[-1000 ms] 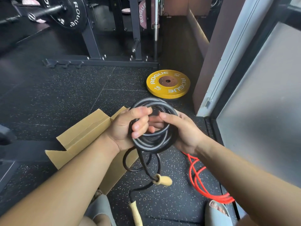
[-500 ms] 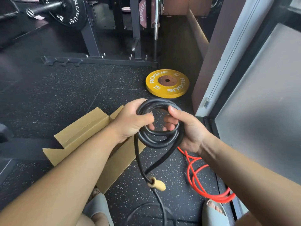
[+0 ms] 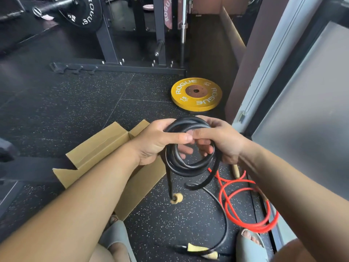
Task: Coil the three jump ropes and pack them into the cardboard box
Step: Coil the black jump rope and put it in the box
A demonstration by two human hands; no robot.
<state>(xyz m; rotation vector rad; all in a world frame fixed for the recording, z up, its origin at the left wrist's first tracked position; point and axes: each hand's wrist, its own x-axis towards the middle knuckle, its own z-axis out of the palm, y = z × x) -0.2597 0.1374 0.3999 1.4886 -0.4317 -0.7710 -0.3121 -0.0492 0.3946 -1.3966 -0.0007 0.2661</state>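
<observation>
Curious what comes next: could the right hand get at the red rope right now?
Probably not yet: the right hand and left hand both grip the black rope coil. The red rope lies uncovered on the floor beneath, so once freed, likely yes.

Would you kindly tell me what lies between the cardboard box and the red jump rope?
In the head view, the loose tail of the black jump rope: its wooden handle hangs there and a strand curves over the floor.

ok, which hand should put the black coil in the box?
Left, likely. The left hand grips the black rope coil on the box side; the right hand is over the red rope.
</observation>
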